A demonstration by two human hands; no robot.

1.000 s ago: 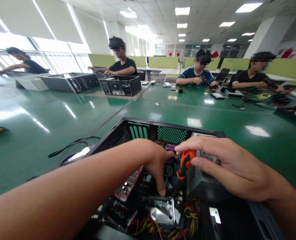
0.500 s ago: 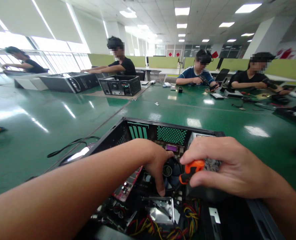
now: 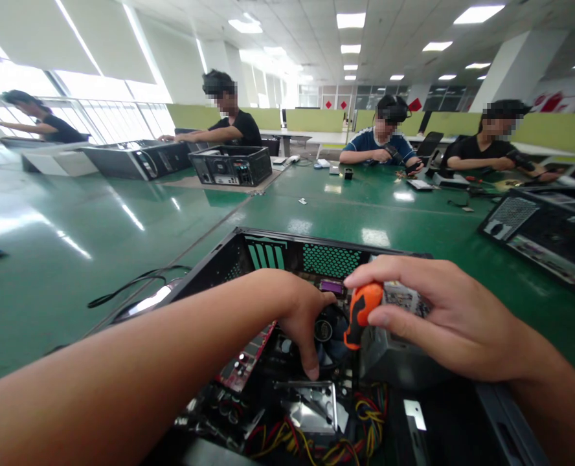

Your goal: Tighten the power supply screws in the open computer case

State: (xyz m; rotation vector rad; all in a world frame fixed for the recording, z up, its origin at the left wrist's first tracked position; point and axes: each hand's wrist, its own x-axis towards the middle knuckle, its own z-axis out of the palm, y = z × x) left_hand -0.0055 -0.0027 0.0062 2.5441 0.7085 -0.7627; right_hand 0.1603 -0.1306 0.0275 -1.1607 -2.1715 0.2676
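Note:
My right hand (image 3: pixel 445 317) grips a screwdriver (image 3: pixel 362 310) with an orange and black handle, between thumb and fingertips. The handle tilts slightly above the right side of the round CPU fan (image 3: pixel 324 330); its tip is hard to make out. Around the left edge of that fan my left hand (image 3: pixel 303 320) is curved, thumb toward me and a finger on the far side. Both hands are inside the open computer case (image 3: pixel 287 236). A purple connector (image 3: pixel 331 287) lies just behind the fan, and a red circuit card (image 3: pixel 239 369) to its left.
Right of the fan sits a metal power supply (image 3: pixel 389 353). Coloured cables (image 3: pixel 370 414) and a shiny metal bracket (image 3: pixel 311 408) lie nearest me. Another case (image 3: pixel 550 226) stands at right, one more (image 3: pixel 232 165) farther off. Several people work around the green table (image 3: pixel 210 243).
The screwdriver handle tipped over to the right half a second ago and now stands steeper again, as my right fingers turned. My left hand stays put. A case has come into view at right.

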